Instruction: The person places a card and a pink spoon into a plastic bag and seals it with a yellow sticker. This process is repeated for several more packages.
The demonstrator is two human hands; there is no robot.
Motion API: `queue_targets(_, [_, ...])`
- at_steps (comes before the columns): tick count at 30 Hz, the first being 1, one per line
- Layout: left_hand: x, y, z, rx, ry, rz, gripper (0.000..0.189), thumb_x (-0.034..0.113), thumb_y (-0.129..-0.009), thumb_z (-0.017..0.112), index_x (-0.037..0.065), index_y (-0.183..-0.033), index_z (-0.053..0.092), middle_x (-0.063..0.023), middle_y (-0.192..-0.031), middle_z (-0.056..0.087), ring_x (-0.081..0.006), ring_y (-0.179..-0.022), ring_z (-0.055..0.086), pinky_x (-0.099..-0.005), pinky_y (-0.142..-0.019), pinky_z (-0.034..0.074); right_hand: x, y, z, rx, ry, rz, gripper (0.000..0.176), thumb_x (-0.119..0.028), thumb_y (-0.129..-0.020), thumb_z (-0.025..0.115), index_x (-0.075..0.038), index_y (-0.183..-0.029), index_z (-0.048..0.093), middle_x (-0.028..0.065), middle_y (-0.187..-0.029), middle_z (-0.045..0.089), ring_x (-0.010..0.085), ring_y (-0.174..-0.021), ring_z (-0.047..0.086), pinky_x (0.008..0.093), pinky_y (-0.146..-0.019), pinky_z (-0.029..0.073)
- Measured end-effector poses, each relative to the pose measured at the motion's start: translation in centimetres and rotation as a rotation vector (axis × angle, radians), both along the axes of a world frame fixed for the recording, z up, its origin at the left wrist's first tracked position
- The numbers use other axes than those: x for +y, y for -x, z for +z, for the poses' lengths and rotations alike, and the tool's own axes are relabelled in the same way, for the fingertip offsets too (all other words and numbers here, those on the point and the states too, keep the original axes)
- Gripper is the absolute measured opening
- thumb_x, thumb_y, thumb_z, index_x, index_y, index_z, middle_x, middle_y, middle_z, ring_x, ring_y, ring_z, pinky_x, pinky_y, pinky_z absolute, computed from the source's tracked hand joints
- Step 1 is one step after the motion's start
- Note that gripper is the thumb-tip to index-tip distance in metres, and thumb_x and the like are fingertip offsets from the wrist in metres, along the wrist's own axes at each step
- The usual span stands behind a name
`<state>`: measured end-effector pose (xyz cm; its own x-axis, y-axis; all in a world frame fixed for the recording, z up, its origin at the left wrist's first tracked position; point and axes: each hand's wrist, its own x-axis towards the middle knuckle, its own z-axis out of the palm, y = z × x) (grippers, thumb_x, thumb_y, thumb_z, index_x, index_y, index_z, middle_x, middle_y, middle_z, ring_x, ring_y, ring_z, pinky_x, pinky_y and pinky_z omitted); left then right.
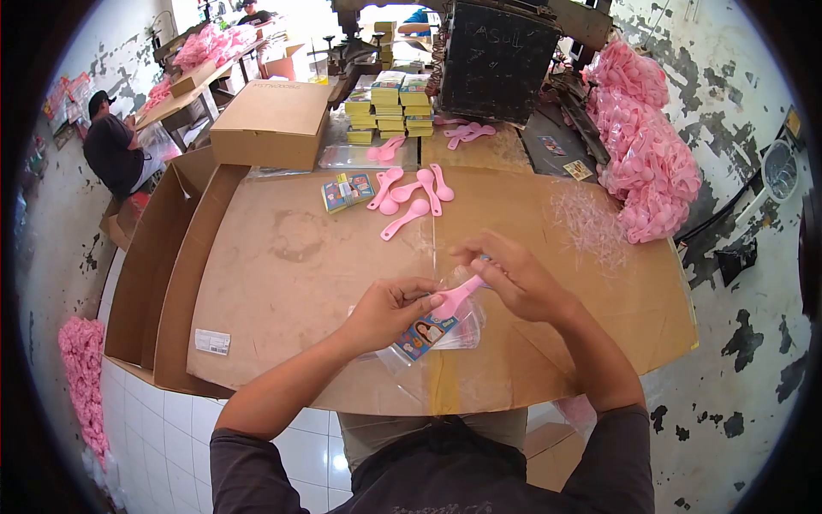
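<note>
Over the cardboard-covered table, a pink plastic spoon (459, 296) lies across a blue printed card (424, 336). My left hand (385, 315) has thumb and fingers closed at the spoon's bowl and the upper edge of the card. My right hand (518, 278) is closed around the handle end, which its fingers partly hide. Clear plastic bags (467, 332) lie under and beside the card. Farther back is a group of loose pink spoons (405, 224), next to a banded stack of cards (347, 194).
A closed carton (270, 120) and piles of card stacks (390, 103) stand at the back, by a black machine box (497, 64). Pink spoons in bulk (642, 154) hang over the right edge near plastic shreds (586, 224). A co-worker (116, 141) sits at far left.
</note>
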<state>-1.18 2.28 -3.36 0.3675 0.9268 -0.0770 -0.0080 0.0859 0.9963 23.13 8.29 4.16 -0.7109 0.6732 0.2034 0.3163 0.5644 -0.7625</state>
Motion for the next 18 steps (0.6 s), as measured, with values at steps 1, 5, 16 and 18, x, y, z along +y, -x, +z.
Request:
queue_targets(1, [-0.3, -0.2, 0.6, -0.040, -0.010, -0.018, 0.031, 0.016, -0.103, 0.065, -0.003, -0.128, 0.065, -0.0066, -0.105, 0.076, -0.0075, -0.086, 0.069, -0.0242, -0.074, 0.057, -0.3, 0.7, -0.9, 0.097, 0.040, 0.054, 0.038, -0.022, -0.102, 0.055, -0.002, -0.134, 0.059, 0.0132, -0.131, 0.062, 0.0229, -0.120, 0.058, 0.0395, -0.101, 0.045])
queue_targets(5, [-0.5, -0.1, 1.1, -0.169, -0.095, -0.100, 0.031, 0.017, -0.104, 0.065, -0.002, -0.129, 0.065, -0.0070, -0.107, 0.076, -0.0088, -0.089, 0.069, -0.0247, -0.079, 0.056, -1.8, 2.4, -1.6, 0.443, 0.740, 0.375, 0.052, -0.028, -0.107, 0.046, -0.003, -0.152, 0.043, 0.0151, -0.153, 0.047, 0.0263, -0.143, 0.042, 0.0416, -0.120, 0.028])
queue_targets(16, [-0.2, 0.5, 1.1, -0.326, -0.106, -0.128, 0.044, 0.018, -0.104, 0.063, 0.003, -0.145, 0.052, -0.0091, -0.136, 0.064, -0.0144, -0.125, 0.060, -0.0320, -0.103, 0.049, -2.5, 1.2, 4.5, 0.137, -0.403, 0.199, 0.004, -0.006, -0.092, 0.071, -0.005, -0.096, 0.070, 0.0071, -0.110, 0.069, 0.0268, -0.105, 0.066, 0.0375, -0.089, 0.052])
queue_targets(18, [-0.4, 0.3, 1.7, -0.235, -0.261, -0.059, 0.048, 0.014, -0.102, 0.063, 0.004, -0.147, 0.049, -0.0100, -0.140, 0.062, -0.0169, -0.130, 0.057, -0.0343, -0.108, 0.046, -3.3, 1.1, 6.5, 0.078, -0.584, 0.108, 0.004, -0.008, -0.090, 0.072, -0.005, -0.093, 0.070, 0.0071, -0.101, 0.069, 0.0283, -0.096, 0.066, 0.0381, -0.082, 0.052])
